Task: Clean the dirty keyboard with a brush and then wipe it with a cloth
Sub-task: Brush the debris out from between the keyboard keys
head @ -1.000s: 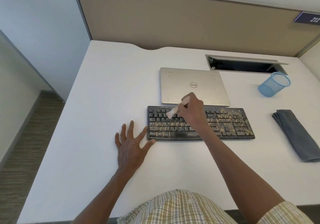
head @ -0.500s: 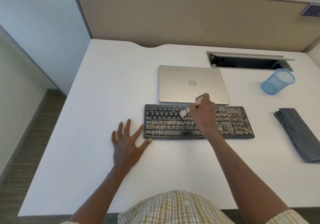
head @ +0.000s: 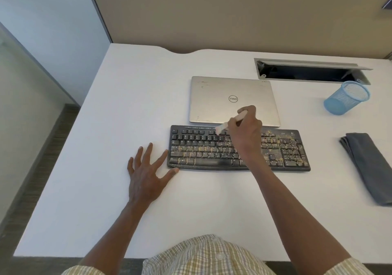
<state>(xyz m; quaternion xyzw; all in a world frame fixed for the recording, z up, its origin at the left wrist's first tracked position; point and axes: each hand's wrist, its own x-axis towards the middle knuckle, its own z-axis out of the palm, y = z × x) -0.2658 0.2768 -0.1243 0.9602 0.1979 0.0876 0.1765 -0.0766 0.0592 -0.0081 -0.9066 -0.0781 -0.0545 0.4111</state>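
Your keyboard (head: 239, 150) lies mid-desk (head: 106, 200), near the front edge, crumbs thick at its right end. The cloth (head: 369, 166) waits by the right edge. Your left hand (head: 146, 172) rests released, flat beside the keyboard; your right hand (head: 246, 130) grips the brush (head: 230, 123). Brushing backward could flick grit onto the closed laptop (head: 233, 100) just behind.

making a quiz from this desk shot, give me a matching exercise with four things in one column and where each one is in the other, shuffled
Things:
1. laptop
2. cloth
3. brush
4. blue cup

Places:
A. in the right hand, over the keyboard's top rows
B. far right of the desk, folded
C. closed, just behind the keyboard
D. tipped over, near the cable slot

Pairs: 1-C, 2-B, 3-A, 4-D
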